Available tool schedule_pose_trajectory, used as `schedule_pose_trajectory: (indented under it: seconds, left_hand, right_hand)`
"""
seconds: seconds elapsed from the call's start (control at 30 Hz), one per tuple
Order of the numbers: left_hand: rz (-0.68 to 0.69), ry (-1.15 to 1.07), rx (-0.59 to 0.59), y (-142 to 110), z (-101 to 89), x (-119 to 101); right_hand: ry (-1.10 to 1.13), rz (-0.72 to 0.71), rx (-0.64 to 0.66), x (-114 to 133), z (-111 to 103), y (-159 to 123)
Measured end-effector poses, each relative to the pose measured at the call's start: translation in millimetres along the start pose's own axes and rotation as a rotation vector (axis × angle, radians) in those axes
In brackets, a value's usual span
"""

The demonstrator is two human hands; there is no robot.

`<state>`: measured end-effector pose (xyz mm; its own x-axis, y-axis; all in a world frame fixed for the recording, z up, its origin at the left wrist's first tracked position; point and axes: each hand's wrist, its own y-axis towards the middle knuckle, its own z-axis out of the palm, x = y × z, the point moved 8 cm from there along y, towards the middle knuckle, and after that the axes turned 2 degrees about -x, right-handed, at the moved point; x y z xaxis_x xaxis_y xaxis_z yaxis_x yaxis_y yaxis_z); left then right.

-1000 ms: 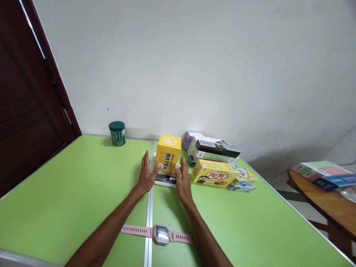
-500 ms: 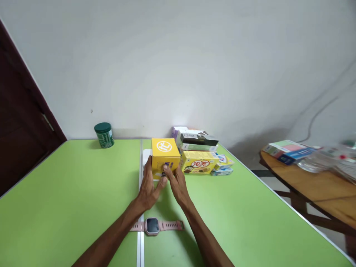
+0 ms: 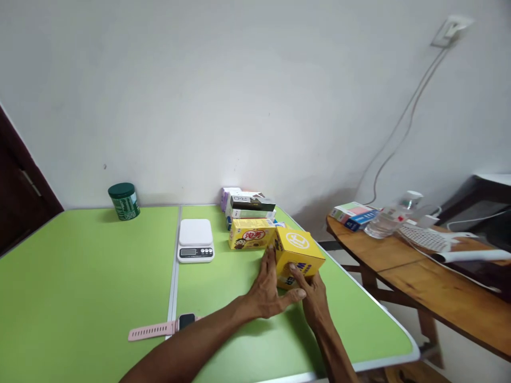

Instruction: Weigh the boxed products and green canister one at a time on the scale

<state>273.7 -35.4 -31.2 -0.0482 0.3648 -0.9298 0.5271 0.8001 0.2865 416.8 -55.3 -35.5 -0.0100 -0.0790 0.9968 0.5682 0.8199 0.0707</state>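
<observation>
We had the yellow cube box [image 3: 299, 258] right of centre, lower half of the frame, white logo on its top face. Both hands were clamped on it. Our left hand [image 3: 269, 292] pressed its fingers along the box's left side, thumb spread out in front; we couldn't tell if that thumb touched. Our right hand [image 3: 315, 300] held the lower right part, thumb on the lettered front, other fingers mostly hidden. The box sat turned at an angle over the green table [image 3: 99, 276]; we couldn't tell whether its bottom touched the surface.

Just behind and left of it lay the flat yellow box [image 3: 251, 234], with the black-and-white box [image 3: 253, 204] and the purple box [image 3: 229, 198] further back, near the wall. Left of centre we had the white scale [image 3: 195, 242], platform bare, display towards us. Lower left of centre lay the pink-strapped watch [image 3: 186, 321], strap partly behind our left forearm. The green jar [image 3: 124, 202] stood upright at left, near the table's back edge.

On the right side of the frame, the wooden table [image 3: 399, 268] held the blue-edged box [image 3: 353, 215], a blurry clear bottle [image 3: 389, 218] and a white perforated piece [image 3: 425, 236]. Upper right: wall socket [image 3: 452, 32], cables hanging down.
</observation>
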Motion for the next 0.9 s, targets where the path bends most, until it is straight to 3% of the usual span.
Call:
schedule_pose_trajectory:
  seconds: [0.1,0.3,0.4,0.5,0.6,0.67,0.73,0.8,0.83,0.9]
  left_hand:
    - [-0.052,0.074,0.037,21.1,10.1,11.1]
    - [-0.092,0.093,0.064,44.8,7.5,13.5]
    - [-0.121,0.115,0.099,38.1,1.8,11.1]
    - [-0.086,0.139,0.091,11.4,-22.0,8.0]
    - [0.115,0.212,-0.122,-30.1,-85.9,1.4]
    - [0.201,0.316,-0.389,-64.2,-151.5,5.6]
    - [0.123,0.414,-0.701,-99.3,-226.9,24.5]
    - [-0.065,0.450,-0.957,-130.6,-297.5,52.7]
    - [-0.173,0.431,-1.063,-144.4,-328.4,67.9]
    - [-0.304,0.393,-1.161,-160.7,-375.7,90.7]
  right_hand:
    - [0.016,-0.010,0.032,-4.2,-1.9,23.8]
    - [0.014,-0.030,0.045,-7.1,3.5,52.7]
    - [-0.033,-0.062,0.042,-6.3,2.4,48.5]
    - [-0.186,-0.154,-0.180,-0.5,-15.0,21.0]
    - [-0.353,-0.398,-0.435,21.1,-19.3,-30.6]
    - [-0.407,-0.585,-0.362,36.4,11.6,-63.0]
    - [-0.397,-0.699,-0.101,43.5,69.7,-89.5]
    - [-0.342,-0.740,0.262,40.4,148.2,-116.5]
    - [-0.313,-0.726,0.454,34.2,191.4,-130.6]
    - [-0.285,-0.629,0.749,13.6,274.8,-153.8]
